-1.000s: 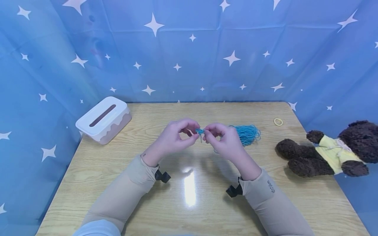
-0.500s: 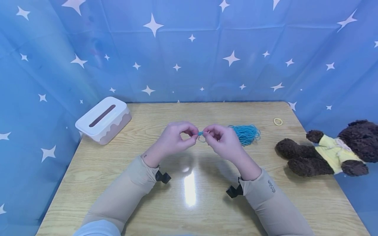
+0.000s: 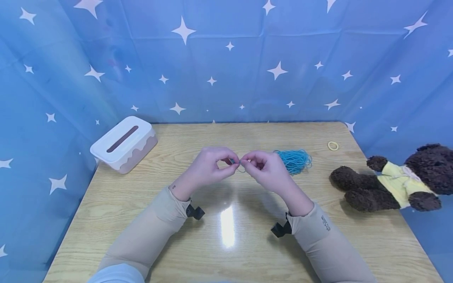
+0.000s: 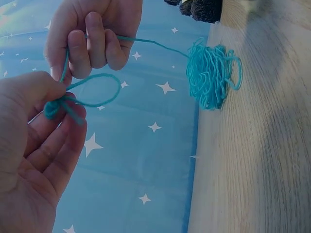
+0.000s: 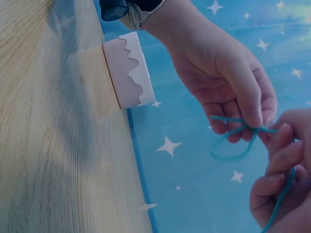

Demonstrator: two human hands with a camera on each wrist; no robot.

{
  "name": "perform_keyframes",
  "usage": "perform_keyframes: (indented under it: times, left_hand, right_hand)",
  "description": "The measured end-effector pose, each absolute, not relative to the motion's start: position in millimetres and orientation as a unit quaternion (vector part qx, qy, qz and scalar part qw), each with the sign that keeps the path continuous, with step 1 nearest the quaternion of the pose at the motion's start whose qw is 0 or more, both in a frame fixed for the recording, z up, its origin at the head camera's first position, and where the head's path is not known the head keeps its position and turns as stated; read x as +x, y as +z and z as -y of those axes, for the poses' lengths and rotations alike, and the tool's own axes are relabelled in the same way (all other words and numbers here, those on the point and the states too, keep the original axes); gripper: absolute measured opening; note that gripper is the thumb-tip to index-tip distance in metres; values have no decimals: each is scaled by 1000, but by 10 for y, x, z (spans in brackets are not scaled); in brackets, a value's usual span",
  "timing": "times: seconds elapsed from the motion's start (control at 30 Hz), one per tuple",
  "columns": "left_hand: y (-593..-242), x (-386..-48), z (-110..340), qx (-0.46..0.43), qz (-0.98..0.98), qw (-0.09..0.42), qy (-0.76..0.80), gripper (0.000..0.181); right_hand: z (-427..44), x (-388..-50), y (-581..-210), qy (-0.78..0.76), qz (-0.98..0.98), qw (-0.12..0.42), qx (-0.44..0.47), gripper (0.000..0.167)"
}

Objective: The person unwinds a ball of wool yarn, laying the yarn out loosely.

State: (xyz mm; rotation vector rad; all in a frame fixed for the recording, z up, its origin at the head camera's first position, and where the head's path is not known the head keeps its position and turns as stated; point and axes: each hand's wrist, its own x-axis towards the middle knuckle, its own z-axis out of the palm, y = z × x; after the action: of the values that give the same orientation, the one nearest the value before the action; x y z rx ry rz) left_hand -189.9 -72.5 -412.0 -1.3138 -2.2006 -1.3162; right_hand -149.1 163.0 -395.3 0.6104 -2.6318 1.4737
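My left hand (image 3: 214, 164) pinches a small knotted piece of teal yarn (image 4: 52, 108) between thumb and fingertips. A yarn loop and a short loose tail stick out from that grip in the left wrist view. Close against it, my right hand (image 3: 265, 167) pinches the strand (image 5: 269, 130) coming off the knot. Its other fingers curl over the strand, which runs on to a teal yarn skein (image 4: 209, 75). In the head view the skein lies on the table just beyond my right hand. Both hands are raised above the tabletop, fingertips nearly touching.
A white-lidded tissue box (image 3: 124, 143) stands at the table's back left. A pale yellow ring (image 3: 333, 146) lies at the back right. Along the right edge lies a dark brown plush toy (image 3: 385, 181) in yellow clothing. A blue star-patterned curtain (image 3: 226, 63) hangs behind the wooden table (image 3: 177, 251).
My right fingertips have shifted slightly left toward the left hand. The teal knot, visible between the hands earlier, is now mostly covered by the left fingers in the head view.
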Motion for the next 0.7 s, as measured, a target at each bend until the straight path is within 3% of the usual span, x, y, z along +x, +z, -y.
perform_keyframes:
  times: [0.7]
  left_hand:
    - [-4111, -1870, 751, -404, 769, 84, -488, 4]
  right_hand:
    - [-1664, -1505, -3931, 470, 864, 37, 175, 15]
